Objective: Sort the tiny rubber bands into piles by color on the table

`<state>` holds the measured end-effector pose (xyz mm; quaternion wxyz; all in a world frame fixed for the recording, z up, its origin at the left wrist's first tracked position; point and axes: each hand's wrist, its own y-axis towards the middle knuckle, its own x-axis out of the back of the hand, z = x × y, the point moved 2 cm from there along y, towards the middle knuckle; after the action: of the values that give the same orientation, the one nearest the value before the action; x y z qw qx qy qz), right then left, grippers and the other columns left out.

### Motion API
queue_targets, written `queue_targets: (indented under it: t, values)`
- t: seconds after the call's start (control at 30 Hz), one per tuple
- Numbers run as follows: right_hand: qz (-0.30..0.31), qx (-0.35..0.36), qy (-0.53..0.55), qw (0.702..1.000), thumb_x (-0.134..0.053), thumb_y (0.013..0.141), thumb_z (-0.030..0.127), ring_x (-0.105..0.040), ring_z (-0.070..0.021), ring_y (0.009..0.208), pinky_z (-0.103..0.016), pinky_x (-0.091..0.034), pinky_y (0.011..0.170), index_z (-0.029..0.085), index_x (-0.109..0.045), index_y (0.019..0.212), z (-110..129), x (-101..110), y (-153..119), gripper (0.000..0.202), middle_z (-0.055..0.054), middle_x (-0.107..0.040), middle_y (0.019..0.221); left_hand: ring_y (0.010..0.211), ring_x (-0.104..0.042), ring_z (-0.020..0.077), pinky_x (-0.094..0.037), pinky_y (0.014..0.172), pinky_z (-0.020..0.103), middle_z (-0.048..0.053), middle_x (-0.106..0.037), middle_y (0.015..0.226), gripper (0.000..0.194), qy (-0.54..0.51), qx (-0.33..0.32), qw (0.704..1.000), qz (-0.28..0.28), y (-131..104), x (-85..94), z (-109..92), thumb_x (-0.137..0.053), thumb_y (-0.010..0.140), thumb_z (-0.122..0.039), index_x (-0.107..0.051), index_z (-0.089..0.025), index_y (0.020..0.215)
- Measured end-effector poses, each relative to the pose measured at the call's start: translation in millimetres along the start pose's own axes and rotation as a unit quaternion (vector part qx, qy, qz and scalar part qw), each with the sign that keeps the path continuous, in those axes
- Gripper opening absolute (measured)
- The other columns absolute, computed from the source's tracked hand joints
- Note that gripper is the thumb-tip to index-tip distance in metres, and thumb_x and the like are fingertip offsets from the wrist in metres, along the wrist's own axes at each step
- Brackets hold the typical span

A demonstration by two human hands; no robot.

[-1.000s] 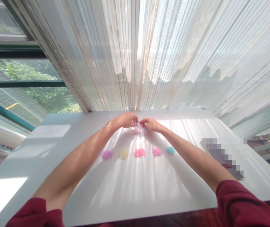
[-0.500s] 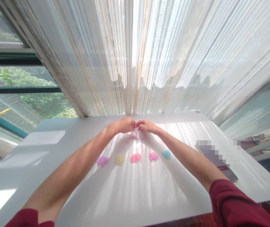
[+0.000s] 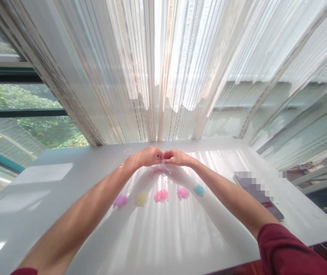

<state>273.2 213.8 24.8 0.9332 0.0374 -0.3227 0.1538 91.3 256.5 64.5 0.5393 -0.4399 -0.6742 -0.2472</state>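
Toward the far side of the white table, my left hand (image 3: pixel 152 156) and my right hand (image 3: pixel 175 157) meet fingertip to fingertip. Both are closed in a pinch around something too small to make out. Just below them lies a loose pale pink, partly clear heap (image 3: pixel 160 169) of small pieces. Nearer to me runs a row of small heaps: purple (image 3: pixel 120 201), pale yellow (image 3: pixel 142 199), bright pink (image 3: pixel 161 195), lighter pink (image 3: pixel 183 193) and teal (image 3: pixel 199 190). The kind of pieces in them cannot be told.
The white table (image 3: pixel 163 236) carries stripes of sunlight and arm shadows. On the right, beyond my forearm, lies a flat dark device like a phone or tablet (image 3: pixel 259 194), partly pixelated. A sheer striped curtain (image 3: pixel 140 76) hangs behind the table, with a window (image 3: pixel 34 114) at left.
The view has shifted slightly, so the hands appear a little lower. My fingers stay together above the pale heap, with a small change in their pose. The coloured heaps look unchanged.
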Motion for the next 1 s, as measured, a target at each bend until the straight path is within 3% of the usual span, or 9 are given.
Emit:
queue_targets:
  t: [0.1, 0.17, 0.23, 0.33, 0.43, 0.53, 0.77, 0.9, 1.0]
  values:
    - [-0.017, 0.005, -0.037, 0.999, -0.071, 0.083, 0.015, -0.076, -0.0188, 0.085, -0.026, -0.058, 0.078, 0.018, -0.079, 0.095, -5.9, -2.8, -1.4, 0.015, 0.0, -0.081, 0.089, 0.086, -0.072, 0.0181, -0.061, 0.081, 0.037, 0.004, -0.074, 0.098, 0.024, 0.005, -0.002, 1.0, -0.004, -0.4, 0.8, -0.1, -0.066, 0.102, -0.038, -0.071, -0.014, 0.105]
    - [-0.032, 0.016, -0.062, 0.997, -0.07, 0.083, 0.011, -0.076, -0.0183, 0.085, -0.027, -0.058, 0.08, 0.018, -0.079, 0.097, -9.8, -5.0, -1.8, 0.018, -0.001, -0.081, 0.091, 0.087, -0.072, 0.018, -0.061, 0.082, 0.037, 0.005, -0.074, 0.1, 0.024, 0.009, -0.001, 1.0, -0.004, -1.6, 1.5, 1.0, -0.066, 0.102, -0.037, -0.071, -0.014, 0.107]
    - [-0.053, 0.037, -0.084, 0.994, -0.069, 0.086, 0.012, -0.076, -0.0195, 0.093, -0.029, -0.058, 0.086, 0.019, -0.078, 0.105, -12.1, -7.3, -2.9, 0.022, -0.004, -0.081, 0.102, 0.091, -0.071, 0.0188, -0.062, 0.083, 0.038, 0.006, -0.073, 0.107, 0.024, 0.012, 0.003, 1.0, -0.002, -3.4, 3.1, 2.7, -0.066, 0.102, -0.037, -0.07, -0.015, 0.111]
    - [-0.076, 0.085, -0.115, 0.987, -0.077, 0.087, 0.026, -0.072, -0.0251, 0.11, -0.037, -0.057, 0.096, 0.019, -0.074, 0.121, -12.8, -13.4, -4.8, 0.035, -0.01, -0.076, 0.12, 0.093, -0.071, 0.0195, -0.062, 0.083, 0.039, 0.007, -0.072, 0.111, 0.026, 0.018, 0.015, 1.0, -0.006, -7.3, 8.7, 5.5, -0.066, 0.102, -0.037, -0.069, -0.015, 0.114]
    - [-0.078, 0.131, -0.146, 0.978, -0.095, 0.068, 0.044, -0.068, -0.0333, 0.118, -0.046, -0.053, 0.104, 0.019, -0.072, 0.125, -12.9, -25.3, -3.4, 0.066, -0.015, -0.072, 0.126, 0.085, -0.071, 0.0175, -0.059, 0.08, 0.033, 0.004, -0.075, 0.097, 0.02, 0.023, 0.025, 0.999, -0.021, -12.5, 15.9, 7.3, -0.068, 0.099, -0.034, -0.073, -0.016, 0.105]
    - [-0.081, 0.165, -0.171, 0.968, -0.098, 0.059, 0.052, -0.067, -0.0373, 0.119, -0.051, -0.05, 0.105, 0.018, -0.073, 0.121, -12.7, -40.6, 2.6, 0.075, -0.019, -0.07, 0.131, 0.075, -0.07, 0.015, -0.052, 0.07, 0.023, 0.001, -0.078, 0.084, 0.012, 0.021, 0.033, 0.998, -0.039, -18.6, 21.7, 8.9, -0.068, 0.09, -0.026, -0.078, -0.019, 0.092]
    - [-0.089, 0.228, -0.197, 0.95, -0.091, 0.071, 0.056, -0.066, -0.0321, 0.114, -0.046, -0.049, 0.103, 0.025, -0.075, 0.117, -4.8, -64.9, 11.2, 0.058, -0.012, -0.074, 0.12, 0.07, -0.069, 0.0146, -0.046, 0.06, 0.021, 0.001, -0.079, 0.079, 0.018, 0.004, 0.047, 0.996, -0.074, -32.9, 32.5, 12.6, -0.065, 0.082, -0.026, -0.081, -0.02, 0.089]
    - [-0.087, 0.242, -0.193, 0.947, -0.077, 0.091, 0.042, -0.068, -0.0263, 0.104, -0.04, -0.049, 0.1, 0.024, -0.079, 0.102, -4.1, -64.8, 9.6, 0.022, -0.01, -0.076, 0.107, 0.073, -0.07, 0.0153, -0.047, 0.063, 0.021, 0.001, -0.079, 0.08, 0.019, -0.005, 0.057, 0.996, -0.074, -36.5, 32.7, 14.4, -0.066, 0.082, -0.026, -0.081, -0.02, 0.091]
    - [-0.093, 0.242, -0.191, 0.947, -0.069, 0.096, 0.031, -0.069, -0.0243, 0.099, -0.039, -0.05, 0.099, 0.023, -0.079, 0.096, -7.4, -61.8, 7.0, 0.013, -0.009, -0.076, 0.103, 0.077, -0.07, 0.0157, -0.049, 0.066, 0.022, 0.001, -0.079, 0.083, 0.015, -0.015, 0.063, 0.996, -0.065, -36.5, 27.1, 15.7, -0.068, 0.084, -0.024, -0.081, -0.02, 0.091]
